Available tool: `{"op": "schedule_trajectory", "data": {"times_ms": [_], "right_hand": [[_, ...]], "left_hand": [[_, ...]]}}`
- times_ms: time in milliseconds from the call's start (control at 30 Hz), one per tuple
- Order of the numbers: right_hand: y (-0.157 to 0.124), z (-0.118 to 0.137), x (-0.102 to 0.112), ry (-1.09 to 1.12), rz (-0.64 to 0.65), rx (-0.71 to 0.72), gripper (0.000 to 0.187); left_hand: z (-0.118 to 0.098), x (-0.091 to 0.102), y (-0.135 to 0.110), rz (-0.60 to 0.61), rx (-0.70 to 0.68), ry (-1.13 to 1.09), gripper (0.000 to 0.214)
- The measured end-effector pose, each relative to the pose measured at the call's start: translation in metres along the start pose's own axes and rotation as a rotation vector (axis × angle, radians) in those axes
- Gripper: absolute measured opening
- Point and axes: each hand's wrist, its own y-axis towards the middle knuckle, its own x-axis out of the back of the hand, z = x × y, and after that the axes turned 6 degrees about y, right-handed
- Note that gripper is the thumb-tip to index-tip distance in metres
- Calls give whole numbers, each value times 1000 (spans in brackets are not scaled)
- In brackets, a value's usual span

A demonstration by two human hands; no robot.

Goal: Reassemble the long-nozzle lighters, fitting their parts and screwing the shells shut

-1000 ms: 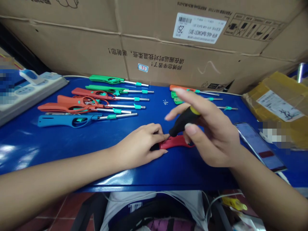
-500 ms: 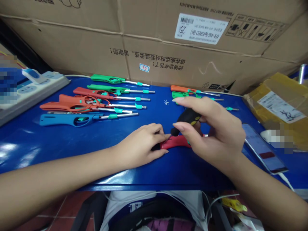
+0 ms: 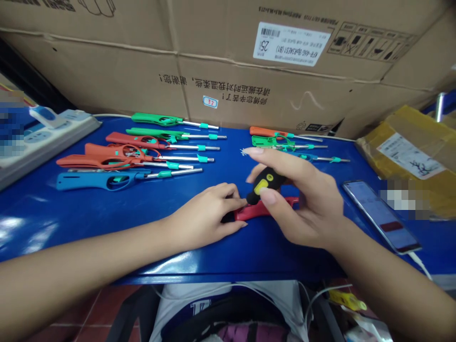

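A red long-nosed lighter [image 3: 261,210] lies on the blue table in front of me. My left hand [image 3: 219,209] pinches its handle end between thumb and fingers. In my right hand [image 3: 309,202] is a screwdriver with a stubby black and yellow handle [image 3: 261,186]. The screwdriver leans over the lighter near my left fingertips, and its tip is hidden there. My right thumb rests on the handle's yellow patch, while the index finger stretches out past it. The lighter's front part is largely covered by my right hand.
Several green, red and blue lighters [image 3: 99,180] lie at the left. More lighters [image 3: 272,133] lie behind my right hand. A power strip [image 3: 46,135] stands far left, a phone [image 3: 383,216] and taped parcel [image 3: 409,156] at the right. A large cardboard box [image 3: 221,61] walls off the back.
My right hand has turned the screwdriver handle, so its yellow patch now faces me, and the handle stands lower and closer to my left fingers. My left hand keeps its hold.
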Motion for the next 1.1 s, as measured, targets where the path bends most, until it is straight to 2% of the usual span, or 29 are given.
{"op": "schedule_trajectory", "data": {"times_ms": [100,233,300,367,467,533,600,667,733,833,1033,1100], "right_hand": [[-2,-1,0,116,93,6,48],[-4,-5,-7,-24,14,62,40],[-3,-9,-12,-115,-84,94,36],[-2,-14,-14,-105,-194,71,30],[4,-27,-7,39,-438,-88,8],[8,-38,5,160,-535,-233,14],[9,-50,17,246,-448,-342,25],[6,-62,26,294,-210,-504,29],[-1,-71,28,246,28,-639,26],[-14,-80,23,189,157,-646,21],[-30,-94,17,9,315,-498,13],[-32,-97,17,-20,349,-461,11]], "left_hand": [[1,0,0,32,23,-9,18],[2,-2,1,41,57,-65,18],[2,-1,3,26,68,-76,22],[2,4,5,41,70,-77,27],[1,21,7,129,95,-22,30],[2,36,7,210,121,83,33],[6,52,4,269,131,236,32],[11,65,-2,297,144,358,28],[16,73,-7,305,139,438,23],[21,78,-13,315,134,482,18],[21,76,-9,342,112,366,7],[23,70,-5,298,65,352,21]]}}
